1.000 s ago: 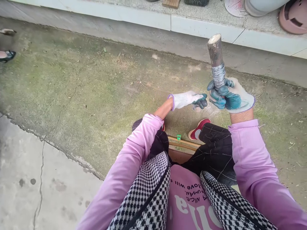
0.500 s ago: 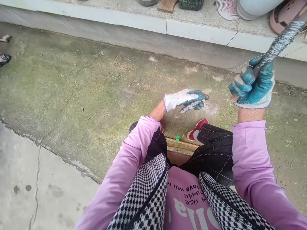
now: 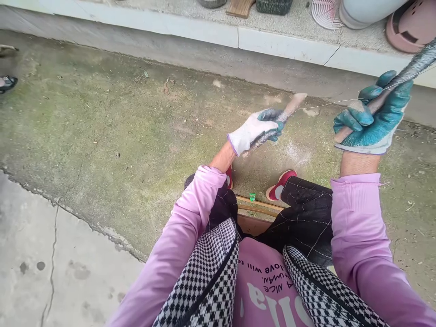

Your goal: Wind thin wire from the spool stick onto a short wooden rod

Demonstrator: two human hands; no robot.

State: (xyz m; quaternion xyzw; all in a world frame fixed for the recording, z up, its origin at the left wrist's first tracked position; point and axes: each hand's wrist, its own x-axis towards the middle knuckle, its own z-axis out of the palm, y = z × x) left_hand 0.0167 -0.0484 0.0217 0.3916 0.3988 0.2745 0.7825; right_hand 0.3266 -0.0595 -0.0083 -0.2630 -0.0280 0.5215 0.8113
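Both my hands wear white gloves with teal-coated palms. My left hand (image 3: 255, 129) is closed round a small wooden stick (image 3: 293, 104) wound with thin wire, its bare tip pointing up to the right. My right hand (image 3: 373, 122) grips a thicker wooden stick (image 3: 410, 68) wrapped in grey wire, tilted up towards the right edge. A thin wire (image 3: 332, 103) runs taut between the two sticks. I sit on a low wooden stool (image 3: 257, 206) with my red shoes (image 3: 281, 181) on the ground.
Mossy concrete ground (image 3: 119, 127) spreads ahead, cracked at the left. A raised white kerb (image 3: 238, 36) crosses the top, holding a pink pot (image 3: 410, 25), a white container, a fan grille and a wooden board. Another person's sandalled foot (image 3: 7, 81) shows at far left.
One second ago the right hand held the thick stick upright beside the left hand. It has since swung out to the right and tilted, drawing wire out; the left hand's small stick has risen.
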